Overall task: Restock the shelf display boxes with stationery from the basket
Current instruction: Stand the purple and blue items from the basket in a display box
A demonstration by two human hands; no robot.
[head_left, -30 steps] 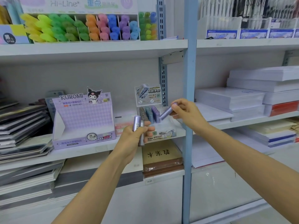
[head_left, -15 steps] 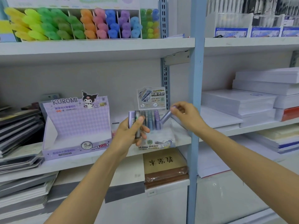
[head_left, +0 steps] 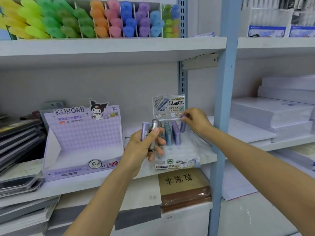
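- Left hand (head_left: 141, 147) is raised in front of the middle shelf (head_left: 102, 183). Its fingers are curled round two refill tubes held upright: a lilac tube (head_left: 144, 131) on the left and a grey tube (head_left: 154, 133) just beside it, with the thumb pressed across the grey one.
- Right hand (head_left: 196, 121) reaches in from the right. Thumb and fingertips pinch the top end of a purple tube (head_left: 183, 125), and the other fingers are loosely bent.
- The purple tube stands nearly upright at the back right corner of the lead-refill display box (head_left: 177, 165). Whether its lower end is seated in a slot, cannot tell.
- The display box sits on the middle shelf, just left of the blue upright (head_left: 223, 99), with its printed header card (head_left: 168, 106) standing at the back.
- Inside the box are a row of teal tubes (head_left: 167, 135) and, beside it, a row of violet tubes (head_left: 176, 133). Both rows are upright.
- The Kuromi display box (head_left: 81, 133) sits on the same shelf, left of the left hand.
- Coloured highlighters (head_left: 102, 19) fill a divided tray on the shelf above.
- White paper reams (head_left: 269, 113) are stacked in the bay to the right.
- Dark notebooks (head_left: 17, 133) are piled at far left.
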